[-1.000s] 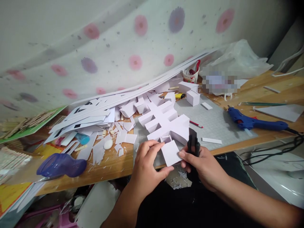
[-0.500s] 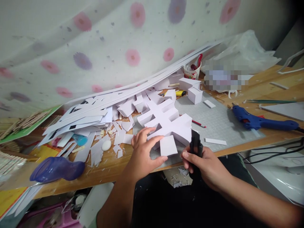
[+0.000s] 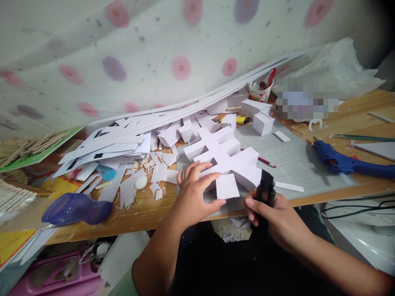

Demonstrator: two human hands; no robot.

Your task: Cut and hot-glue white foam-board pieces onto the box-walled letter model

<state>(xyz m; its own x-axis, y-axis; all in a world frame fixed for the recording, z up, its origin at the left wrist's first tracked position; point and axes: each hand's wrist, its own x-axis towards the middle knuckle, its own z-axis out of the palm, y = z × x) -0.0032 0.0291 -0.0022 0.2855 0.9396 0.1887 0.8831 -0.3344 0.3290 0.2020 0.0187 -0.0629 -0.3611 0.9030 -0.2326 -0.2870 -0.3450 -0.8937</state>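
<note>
A white foam-board or card letter-like shape (image 3: 226, 152), hollow with raised walls, lies on the grey cutting mat (image 3: 296, 164). At its near end is a square white block face (image 3: 227, 187). My left hand (image 3: 197, 191) is at the shape's near left side, fingers spread over it and thumb apart, close to the square's lower left corner. My right hand (image 3: 268, 207) is closed around a black utility knife (image 3: 266, 189), held upright just right of the shape. Its lower part is hidden by the fingers and dark clothing.
A blue glue gun (image 3: 342, 158) lies at right, its cord trailing off. A red pencil (image 3: 267, 163), yellow cutter (image 3: 243, 120) and small white box (image 3: 263, 124) sit behind the shape. White offcuts (image 3: 159, 170) and a purple bottle (image 3: 77, 209) are at left. The table edge (image 3: 129, 224) runs in front.
The view has shifted, so everything on the table sits a little further right in the picture. Both hands keep nearly the same pose beside the white shape.
</note>
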